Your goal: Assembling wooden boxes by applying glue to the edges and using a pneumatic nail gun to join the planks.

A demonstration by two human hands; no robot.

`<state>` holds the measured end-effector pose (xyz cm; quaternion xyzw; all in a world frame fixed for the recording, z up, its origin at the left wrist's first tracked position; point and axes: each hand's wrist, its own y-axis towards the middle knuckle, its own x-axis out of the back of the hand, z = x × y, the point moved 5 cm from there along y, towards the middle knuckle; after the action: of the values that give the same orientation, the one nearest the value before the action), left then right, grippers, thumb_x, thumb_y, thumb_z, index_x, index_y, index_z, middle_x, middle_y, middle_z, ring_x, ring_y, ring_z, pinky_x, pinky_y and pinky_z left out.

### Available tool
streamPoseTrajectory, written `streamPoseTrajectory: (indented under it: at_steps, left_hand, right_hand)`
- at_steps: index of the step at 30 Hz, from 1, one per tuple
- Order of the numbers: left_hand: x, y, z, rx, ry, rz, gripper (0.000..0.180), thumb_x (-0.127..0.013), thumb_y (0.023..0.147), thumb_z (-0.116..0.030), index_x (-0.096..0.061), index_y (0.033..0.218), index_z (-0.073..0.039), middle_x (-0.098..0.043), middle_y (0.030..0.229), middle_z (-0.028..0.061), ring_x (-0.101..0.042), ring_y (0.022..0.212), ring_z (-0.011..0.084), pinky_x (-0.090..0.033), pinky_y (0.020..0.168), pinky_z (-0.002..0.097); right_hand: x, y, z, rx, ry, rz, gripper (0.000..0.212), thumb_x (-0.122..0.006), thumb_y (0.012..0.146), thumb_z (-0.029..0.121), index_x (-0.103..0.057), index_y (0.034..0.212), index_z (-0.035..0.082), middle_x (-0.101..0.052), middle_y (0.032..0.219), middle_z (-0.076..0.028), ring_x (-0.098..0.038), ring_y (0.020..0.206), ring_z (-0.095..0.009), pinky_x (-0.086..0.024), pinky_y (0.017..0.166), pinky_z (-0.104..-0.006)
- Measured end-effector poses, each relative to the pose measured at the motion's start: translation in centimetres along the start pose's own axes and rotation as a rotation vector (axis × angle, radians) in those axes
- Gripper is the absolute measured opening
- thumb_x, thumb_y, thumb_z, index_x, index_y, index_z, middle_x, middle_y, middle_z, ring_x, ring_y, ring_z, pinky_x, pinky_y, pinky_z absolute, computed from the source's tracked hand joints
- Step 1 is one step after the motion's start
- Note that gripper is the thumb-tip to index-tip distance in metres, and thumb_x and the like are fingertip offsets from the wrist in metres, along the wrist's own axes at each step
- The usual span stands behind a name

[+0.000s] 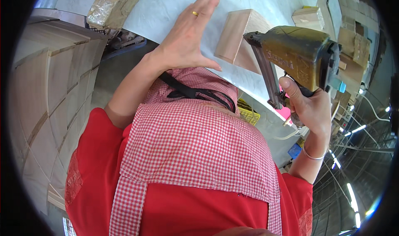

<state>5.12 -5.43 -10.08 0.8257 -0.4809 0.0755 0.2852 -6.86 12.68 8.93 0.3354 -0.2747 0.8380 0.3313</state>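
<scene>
In my right hand (309, 107) is a yellow-brown and black pneumatic nail gun (295, 53), its handle gripped in my closed fingers. The tool's long dark magazine slants down in front of a pale wooden box (235, 34) on the light worktable (166, 13). Whether the gun touches the box I cannot tell. My left hand (187, 36) is open over the table's near edge, fingers stretched away and thumb spread toward the box. Nothing is in it, and a gap lies between it and the box.
Tall stacks of wooden panels (45, 94) stand at my left. A plastic-wrapped block (108, 5) sits at the table's far left, and a small wooden box (308, 17) at the far right. A pale air hose (286, 136) hangs below the gun. A yellow crate (249, 114) shows under the table edge.
</scene>
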Motion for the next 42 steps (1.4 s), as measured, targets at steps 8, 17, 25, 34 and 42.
streamPoseTrajectory:
  at_steps: [8,17,25,34,42]
  left_hand:
    - [-2.9,3.0,-0.8,-0.046,0.013,0.223,0.137,-0.095,0.053,-0.038,-0.012,0.156,0.0,-0.023,0.157,0.0275,-0.025,0.147,0.0389,-0.024,0.121,0.0439]
    - [0.1,1.0,1.5,0.845,-0.83,0.145,0.109,-0.078,0.077,-0.055,-0.025,0.151,0.004,-0.041,0.147,0.0263,-0.047,0.132,0.0385,-0.038,0.113,0.0418]
    - [0.5,-6.9,-5.0,1.243,-1.682,0.289,0.09,-0.045,0.091,-0.072,-0.044,0.144,0.001,-0.053,0.138,0.0257,-0.053,0.128,0.0361,-0.044,0.107,0.0514]
    - [2.9,-9.2,-1.4,1.335,-0.586,0.1,0.054,-0.049,0.102,-0.045,-0.06,0.129,0.001,-0.069,0.109,0.0182,-0.067,0.101,0.0263,-0.052,0.087,0.0315]
    - [1.1,-1.4,-2.9,0.89,-0.454,-0.004,0.05,-0.061,0.098,-0.035,-0.057,0.132,0.002,-0.064,0.12,0.0109,-0.061,0.106,0.0172,-0.047,0.092,0.0306]
  right_hand:
    - [6.6,-1.9,-6.7,-0.265,-0.04,-0.276,0.026,-0.072,0.092,0.02,-0.063,0.105,-0.001,-0.06,0.069,-0.002,-0.052,0.052,-0.006,-0.04,0.046,-0.025]
    - [9.2,-6.2,-29.7,-0.088,-0.705,-0.616,0.047,-0.066,0.087,0.016,-0.054,0.129,-0.002,-0.067,0.102,-0.026,-0.066,0.094,-0.042,-0.051,0.083,-0.0462]
    - [6.2,-5.9,-38.2,-0.513,-0.698,-0.461,0.067,-0.063,0.088,0.018,-0.037,0.148,0.004,-0.065,0.114,-0.029,-0.064,0.101,-0.047,-0.049,0.087,-0.0535]
    - [4.2,-2.6,-34.3,-0.035,-0.32,-0.726,0.041,-0.066,0.094,0.023,-0.06,0.126,-0.002,-0.068,0.106,-0.02,-0.068,0.085,-0.03,-0.054,0.075,-0.0405]
    - [-11.4,4.1,-13.4,0.303,0.344,-0.085,0.049,-0.058,0.1,0.033,-0.053,0.134,-0.002,-0.061,0.112,-0.017,-0.066,0.078,-0.021,-0.052,0.064,-0.0316]
